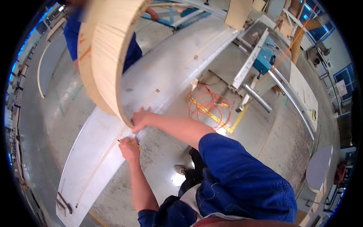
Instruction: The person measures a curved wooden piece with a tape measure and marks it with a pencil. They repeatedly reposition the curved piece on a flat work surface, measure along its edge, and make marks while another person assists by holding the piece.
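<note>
A tall, curved wooden panel, with closely slit inner wood, rises from a long pale board. My right hand holds the panel's lower end at the board's near edge, thumb down and fingertips spread behind it. Just nearer to me, my left hand is closed over the board. A thin dark tip, like a pen's, pokes from its fingers, and something yellow shows at the palm side; the grip hides the rest. Along the board runs a tan strip.
Beyond the panel stands a person in blue, partly hidden, one hand near a blue frame. Orange hose lies coiled on the floor, beside a blue-and-metal machine. Dark handles or clamps sit at the board's near-left end.
</note>
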A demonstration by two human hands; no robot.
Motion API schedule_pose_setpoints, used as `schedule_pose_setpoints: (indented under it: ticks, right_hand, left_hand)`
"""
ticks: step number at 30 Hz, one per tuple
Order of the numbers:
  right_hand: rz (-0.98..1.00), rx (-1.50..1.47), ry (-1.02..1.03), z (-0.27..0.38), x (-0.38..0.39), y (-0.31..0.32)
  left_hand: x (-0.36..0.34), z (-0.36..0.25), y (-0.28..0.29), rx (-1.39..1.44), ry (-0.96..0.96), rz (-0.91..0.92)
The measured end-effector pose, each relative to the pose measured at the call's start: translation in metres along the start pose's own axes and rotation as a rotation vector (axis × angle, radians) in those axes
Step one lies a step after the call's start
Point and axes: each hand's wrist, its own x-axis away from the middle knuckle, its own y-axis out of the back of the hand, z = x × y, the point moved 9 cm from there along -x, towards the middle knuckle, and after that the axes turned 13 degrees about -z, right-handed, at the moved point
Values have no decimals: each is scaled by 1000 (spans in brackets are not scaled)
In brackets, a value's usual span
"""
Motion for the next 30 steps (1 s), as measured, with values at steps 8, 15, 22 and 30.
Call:
schedule_pose_setpoints:
  ticks: [8,15,22,30]
  right_hand:
    - [10,13,-5,4,6,6]
    - [-26,-9,-18,-5,-1,3]
    - [-12,27,-44,-1,2,0]
    - [-25,52,-40,-7,-7,-6]
  left_hand:
    - [2,-3,6,-21,57,-1]
    - [1,-10,9,1,54,-15]
    - [5,1,1,-4,39,35]
    - [4,-6,7,38,20,-3]
